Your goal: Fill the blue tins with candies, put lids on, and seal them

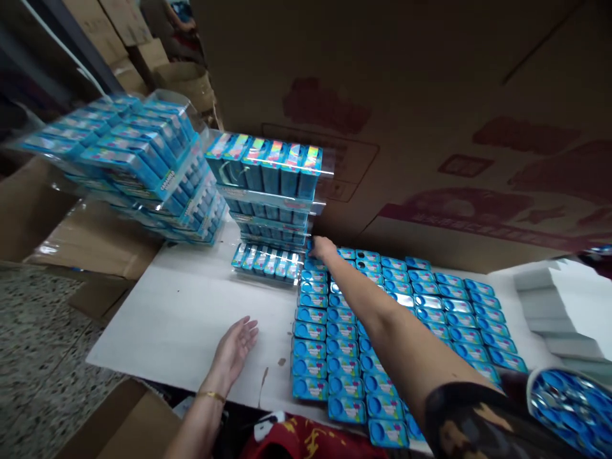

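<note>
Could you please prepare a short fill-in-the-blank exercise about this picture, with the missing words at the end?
1. The right hand reaches to the ____ (near or far) end of the rows of small blue packs.
2. The open left hand, above a gold-coloured bracelet, holds ____.
3. The tabletop is ____ in colour.
4. Seen from the camera, the clear trays are stacked to the ____ of those rows.

Missing words: far; nothing; white; left.
</note>
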A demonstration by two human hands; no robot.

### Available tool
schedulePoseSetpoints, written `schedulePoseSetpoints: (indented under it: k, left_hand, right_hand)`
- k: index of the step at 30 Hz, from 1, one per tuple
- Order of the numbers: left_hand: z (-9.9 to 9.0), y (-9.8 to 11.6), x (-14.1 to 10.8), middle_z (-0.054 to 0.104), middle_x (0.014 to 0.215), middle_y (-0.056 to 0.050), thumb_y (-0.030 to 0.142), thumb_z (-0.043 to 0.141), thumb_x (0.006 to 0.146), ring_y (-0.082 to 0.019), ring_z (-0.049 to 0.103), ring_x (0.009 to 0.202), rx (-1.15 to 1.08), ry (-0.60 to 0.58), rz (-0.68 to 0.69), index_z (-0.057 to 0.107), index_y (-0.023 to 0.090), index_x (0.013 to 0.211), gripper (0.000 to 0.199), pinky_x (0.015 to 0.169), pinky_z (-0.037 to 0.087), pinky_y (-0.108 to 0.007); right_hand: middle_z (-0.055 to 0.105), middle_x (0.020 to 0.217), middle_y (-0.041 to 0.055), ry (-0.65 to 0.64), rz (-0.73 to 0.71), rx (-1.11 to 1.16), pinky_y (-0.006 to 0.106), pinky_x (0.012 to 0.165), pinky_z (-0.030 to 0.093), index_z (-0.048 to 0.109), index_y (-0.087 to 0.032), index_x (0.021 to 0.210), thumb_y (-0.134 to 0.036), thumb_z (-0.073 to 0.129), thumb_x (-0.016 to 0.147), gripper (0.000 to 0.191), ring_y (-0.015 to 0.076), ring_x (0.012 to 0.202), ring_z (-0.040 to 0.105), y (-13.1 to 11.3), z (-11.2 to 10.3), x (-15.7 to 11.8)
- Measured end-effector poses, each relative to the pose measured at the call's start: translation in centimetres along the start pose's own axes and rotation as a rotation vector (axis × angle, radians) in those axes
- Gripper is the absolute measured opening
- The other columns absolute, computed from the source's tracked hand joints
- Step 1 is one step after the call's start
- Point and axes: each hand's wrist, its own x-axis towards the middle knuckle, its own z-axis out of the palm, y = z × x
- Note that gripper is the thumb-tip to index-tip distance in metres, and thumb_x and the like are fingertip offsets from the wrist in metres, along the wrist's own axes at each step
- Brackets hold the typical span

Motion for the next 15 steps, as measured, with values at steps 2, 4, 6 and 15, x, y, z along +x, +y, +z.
schedulePoseSetpoints:
  k: [2, 4, 6, 15]
  left_hand:
    - [0.7, 1.8, 1.1, 0.061, 0.108, -0.011, 0.026, 0.055, 0.079, -0.016, 0.060, 0.087, 0.103, 0.013, 0.086, 0.060, 0.018, 0.097, 0.020, 0.078, 0.045, -0.029]
    - [1.5, 4.3, 2.9, 0.058, 0.117, -0.009, 0.032, 0.058, 0.077, -0.018, 0.055, 0.101, 0.200, 0.065, 0.219, 0.060, 0.021, 0.098, 0.024, 0.088, 0.040, -0.030]
    - [2.7, 7.1, 5.2, 0.056, 0.120, -0.010, 0.038, 0.057, 0.077, -0.020, 0.051, 0.110, 0.311, 0.117, 0.388, 0.060, 0.021, 0.100, 0.029, 0.093, 0.035, -0.032]
    - [6.9, 14.4, 14.3, 0.059, 0.112, -0.016, 0.033, 0.062, 0.069, -0.028, 0.047, 0.112, 0.763, 0.281, 0.691, 0.059, 0.013, 0.100, 0.036, 0.089, 0.034, -0.033]
  right_hand:
    - [0.063, 0.101, 0.0090, 0.107, -0.055, 0.118, 0.028, 0.079, 0.044, 0.063, -0.017, 0.093, -0.027, 0.062, 0.071, 0.024, 0.0212, 0.096, 0.058, 0.6, 0.2, -1.5]
    - [0.064, 0.097, 0.0088, 0.255, -0.062, 0.451, 0.027, 0.076, 0.045, 0.060, -0.015, 0.096, -0.032, 0.045, 0.082, 0.026, 0.0188, 0.091, 0.060, 0.3, 1.4, -3.3]
    - [0.064, 0.097, 0.0102, 0.265, 0.000, 0.833, 0.027, 0.071, 0.048, 0.055, -0.013, 0.107, -0.037, 0.035, 0.085, 0.038, 0.0188, 0.085, 0.062, -1.1, 3.4, -5.3]
    - [0.039, 0.135, 0.0126, 0.274, 0.017, 0.658, 0.038, 0.099, 0.032, 0.033, -0.016, 0.133, -0.031, 0.042, 0.081, 0.055, 0.0254, 0.125, 0.033, -6.0, 8.1, -9.1]
